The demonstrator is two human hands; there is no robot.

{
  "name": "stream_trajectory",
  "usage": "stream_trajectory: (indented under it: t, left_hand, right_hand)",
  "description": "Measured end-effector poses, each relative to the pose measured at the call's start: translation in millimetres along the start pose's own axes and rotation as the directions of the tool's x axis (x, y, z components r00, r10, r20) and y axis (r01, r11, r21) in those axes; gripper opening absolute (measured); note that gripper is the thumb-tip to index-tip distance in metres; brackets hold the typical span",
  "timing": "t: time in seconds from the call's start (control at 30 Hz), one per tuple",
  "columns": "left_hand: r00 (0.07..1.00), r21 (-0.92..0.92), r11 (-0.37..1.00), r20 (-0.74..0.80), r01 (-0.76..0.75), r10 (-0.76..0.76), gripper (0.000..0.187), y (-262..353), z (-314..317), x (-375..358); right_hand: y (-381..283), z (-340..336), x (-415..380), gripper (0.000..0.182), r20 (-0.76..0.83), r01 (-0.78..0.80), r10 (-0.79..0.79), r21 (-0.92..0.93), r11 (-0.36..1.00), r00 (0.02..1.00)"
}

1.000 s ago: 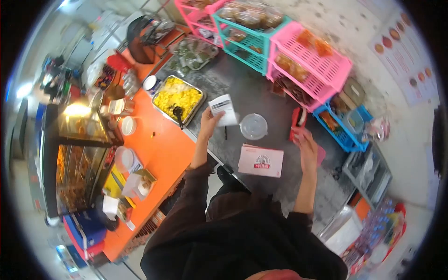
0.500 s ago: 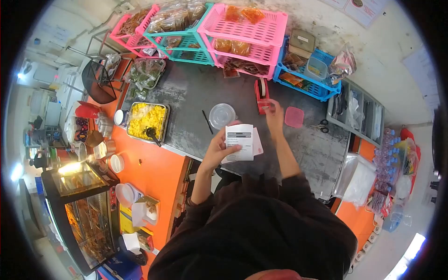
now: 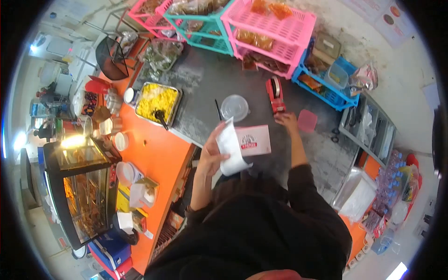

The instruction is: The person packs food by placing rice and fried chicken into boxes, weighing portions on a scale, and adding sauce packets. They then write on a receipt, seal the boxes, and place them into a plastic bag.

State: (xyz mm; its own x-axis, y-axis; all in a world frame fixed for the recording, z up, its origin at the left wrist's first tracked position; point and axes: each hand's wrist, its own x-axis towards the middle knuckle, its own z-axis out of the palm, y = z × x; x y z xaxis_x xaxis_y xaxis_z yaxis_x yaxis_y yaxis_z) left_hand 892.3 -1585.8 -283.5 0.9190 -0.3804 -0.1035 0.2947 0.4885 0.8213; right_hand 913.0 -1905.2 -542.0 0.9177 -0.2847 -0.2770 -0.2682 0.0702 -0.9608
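Left hand (image 3: 211, 151): gripping a white paper slip (image 3: 230, 148), frame centre. Right hand (image 3: 286, 119): grip state indiscernible, touching the red tape dispenser (image 3: 275, 94) base. Pink box (image 3: 253, 140): on desk (image 3: 205, 88), between hands.

The picture is round with black corners, and things bend near the edge — like looking through a fish bowl. The middle is bright and even, with only soft shadows. A lamp glows yellow on the glass food case (image 3: 74, 142). White light glares at the far left edge (image 3: 19, 140). The edges look smeared — the pink baskets (image 3: 273, 32) are soft.
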Motion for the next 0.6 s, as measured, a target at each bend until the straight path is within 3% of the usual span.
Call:
stream_trajectory:
  t: [0.07, 0.1, 0.17, 0.23, 0.3, 0.33, 0.4, 0.47, 0.53, 0.6]
  left_hand:
    - [0.973, -0.176, 0.970, -0.133, 0.165, -0.190, 0.075, -5.0, 0.6, 0.0]
    - [0.961, -0.224, 0.955, -0.152, 0.195, -0.232, 0.073, -10.3, -5.9, 4.0]
    - [0.954, -0.260, 0.942, -0.157, 0.210, -0.256, 0.072, -5.6, -6.6, 14.9]
    - [0.988, -0.072, 0.990, -0.094, 0.119, -0.126, 0.074, 5.6, 6.9, 20.9]
    - [0.990, -0.039, 0.991, -0.053, 0.125, -0.127, 0.076, 12.9, 19.2, 24.1]
    - [0.992, -0.007, 0.992, -0.011, 0.127, -0.127, 0.079, 11.6, 24.2, 27.4]
    - [0.989, -0.024, 0.989, 0.024, 0.144, -0.144, 0.081, 3.1, 30.9, 33.4]
    - [0.967, 0.013, 0.984, 0.187, 0.175, -0.175, 0.084, -3.9, 38.5, 35.6]
    - [0.957, 0.053, 0.982, 0.221, 0.180, -0.187, 0.079, -11.1, 50.1, 36.9]
    - [0.965, 0.095, 0.972, 0.135, 0.214, -0.226, 0.060, -20.9, 45.6, 50.1]
  right_hand:
    - [15.4, -12.4, 7.5, 0.035, 0.074, -0.138, 0.123, 0.255, 0.957, 0.990]
    - [6.6, -15.5, -3.2, 0.035, 0.066, -0.141, 0.128, 0.253, 0.957, 0.990]
    - [-56.8, -7.6, -16.6, 0.032, 0.222, -0.395, 0.374, 0.061, 0.916, 0.901]
    - [-131.7, 8.8, -65.5, 0.027, 0.314, -0.287, 0.224, 0.172, 0.942, 0.923]
    - [-170.9, 23.2, -116.6, 0.026, 0.477, -0.109, -0.038, 0.276, 0.955, 0.878]
    - [-194.3, 31.9, -138.8, 0.026, 0.459, -0.113, -0.028, 0.278, 0.954, 0.888]
    - [-228.0, 49.9, -173.0, 0.029, 0.573, 0.050, -0.144, 0.175, 0.983, 0.807]
    - [-206.9, 60.2, -177.6, 0.031, 0.501, 0.089, -0.141, 0.128, 0.988, 0.854]
    - [-184.4, 55.5, -184.6, 0.033, 0.436, 0.134, -0.152, 0.073, 0.988, 0.887]
    - [-167.5, 49.0, -193.5, 0.035, 0.374, -0.116, 0.038, 0.189, 0.975, 0.927]
